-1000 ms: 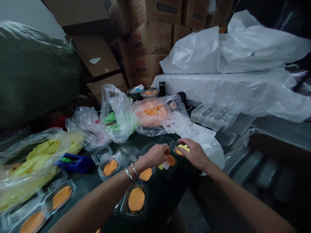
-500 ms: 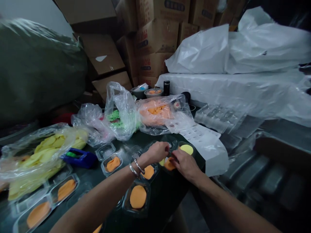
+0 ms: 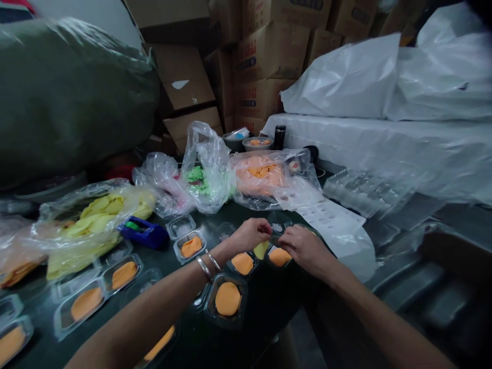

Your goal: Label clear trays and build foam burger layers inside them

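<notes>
My left hand (image 3: 251, 236), with two silver bangles on the wrist, is closed with its fingertips pinched. A thin yellow piece (image 3: 261, 250) hangs just under those fingertips, apparently gripped by them. Close beside it my right hand (image 3: 305, 248) has thumb and fingers pressed together over a clear plastic container; what they hold, if anything, is hidden. In that container lies a soft orange disc (image 3: 280, 257). Another orange disc (image 3: 242, 263) sits in a container below my left hand, and a further orange disc (image 3: 228, 299) fills one nearer to me.
Open clear containers with orange pieces spread over the dark table (image 3: 272, 312). Behind are a blue tape dispenser (image 3: 144, 233), a bag of yellow pieces (image 3: 102, 212), a bag of green pieces (image 3: 207, 179) and a bag of orange pieces (image 3: 261, 177). Printed paper (image 3: 338, 225) lies right.
My right fingers have lifted off the orange disc and moved up nearer my left fingertips. The yellow piece under my left hand shows more. The whole view has shifted left.
</notes>
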Available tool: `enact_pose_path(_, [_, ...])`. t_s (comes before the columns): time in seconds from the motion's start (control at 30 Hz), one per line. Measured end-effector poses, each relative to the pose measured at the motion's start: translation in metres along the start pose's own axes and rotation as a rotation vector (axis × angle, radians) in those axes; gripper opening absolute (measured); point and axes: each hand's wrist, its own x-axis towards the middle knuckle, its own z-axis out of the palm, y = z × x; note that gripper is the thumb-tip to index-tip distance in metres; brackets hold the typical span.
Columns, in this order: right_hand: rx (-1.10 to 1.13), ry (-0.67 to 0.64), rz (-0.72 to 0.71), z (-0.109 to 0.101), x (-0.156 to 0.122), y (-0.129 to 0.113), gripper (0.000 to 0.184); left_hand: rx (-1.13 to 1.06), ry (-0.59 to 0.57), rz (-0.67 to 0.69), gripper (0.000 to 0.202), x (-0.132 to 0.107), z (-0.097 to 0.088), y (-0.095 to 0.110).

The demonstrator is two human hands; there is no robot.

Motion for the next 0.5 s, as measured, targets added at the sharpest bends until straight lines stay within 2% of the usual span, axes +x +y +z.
enact_pose_path(0.07, [-0.103,-0.195,-0.025,-0.009,0.018,0.000,0.013,-0.023,0.030,-0.001,0.007,-0.001,-0.002,0.000])
enact_pose_path(0.13, [-0.133,-0.292,-0.061,-0.009,0.032,0.000,0.008,-0.041,0.050,0.005,0.007,-0.003,-0.005,0.002])
enact_pose_path(0.3, [-0.144,-0.330,-0.123,0.007,0.035,0.003,0.012,0.003,0.054,0.028,0.006,-0.011,-0.010,-0.002])
enact_pose_path(0.5, [-0.112,-0.271,-0.089,0.017,0.030,0.008,0.010,0.010,0.047,0.027,0.007,-0.012,-0.008,-0.014])
